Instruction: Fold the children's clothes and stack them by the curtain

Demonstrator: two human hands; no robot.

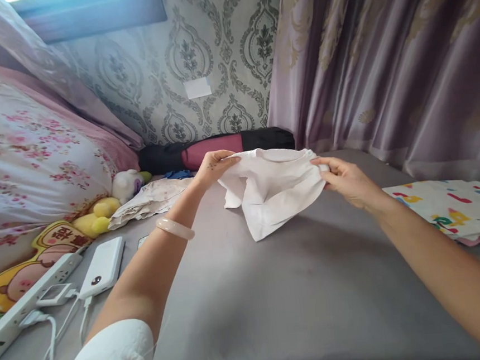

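A small white garment (272, 188) hangs above the grey bed surface (283, 288), held up by its top edge between both hands. My left hand (212, 165) pinches the garment's left corner; a pale bangle sits on that wrist. My right hand (343, 179) grips the right corner with fingers closed round the cloth. The lower part of the garment droops and touches the grey surface.
A flowered pink quilt (23, 159) lies at the left, with plush toys (100, 212) and a crumpled pale cloth (153, 201) beside it. A white power bank (103, 266) and power strip (28, 302) with cables sit front left. Folded colourful fabric (452, 209) lies right. A black-and-maroon roll (220, 147) lies by the wall; curtains hang behind.
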